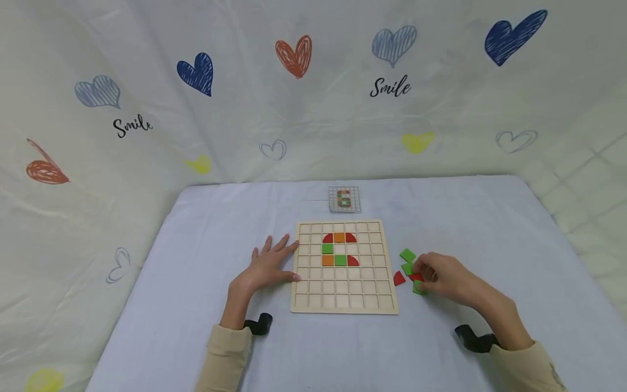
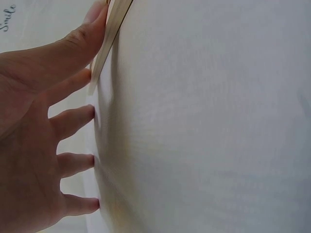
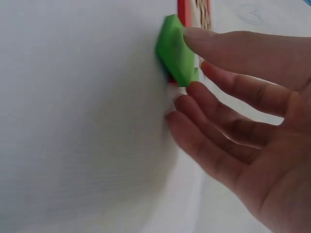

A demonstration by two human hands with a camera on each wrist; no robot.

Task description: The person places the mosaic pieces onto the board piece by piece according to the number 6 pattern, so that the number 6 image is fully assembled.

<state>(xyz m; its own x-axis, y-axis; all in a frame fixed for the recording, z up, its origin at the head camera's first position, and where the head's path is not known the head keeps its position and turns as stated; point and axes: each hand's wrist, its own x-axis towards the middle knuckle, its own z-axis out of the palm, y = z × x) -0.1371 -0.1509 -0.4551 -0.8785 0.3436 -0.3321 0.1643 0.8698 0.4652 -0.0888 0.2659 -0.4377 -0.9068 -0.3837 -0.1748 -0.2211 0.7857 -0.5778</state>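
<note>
A light wooden grid board (image 1: 345,300) lies in the middle of the table, with several red, orange and green tiles set in its cells. My left hand (image 1: 266,269) rests at the board's left edge, fingers spread; its thumb and index finger touch the edge, also seen in the left wrist view. To the right of the board, my right hand (image 1: 448,276) is over loose tiles. Its thumb touches a green tile (image 3: 176,51), while its other fingers curve loosely, apart from the thumb. Near it are a red quarter-circle (image 1: 399,278) and a green square (image 1: 407,255).
A small pattern card (image 1: 344,200) lies behind the board, printed with a coloured figure on a grid. White cloth (image 1: 206,218) covers the table. A curtain with hearts and lettering (image 1: 313,109) hangs at the back. Each wrist wears a black device (image 1: 259,324).
</note>
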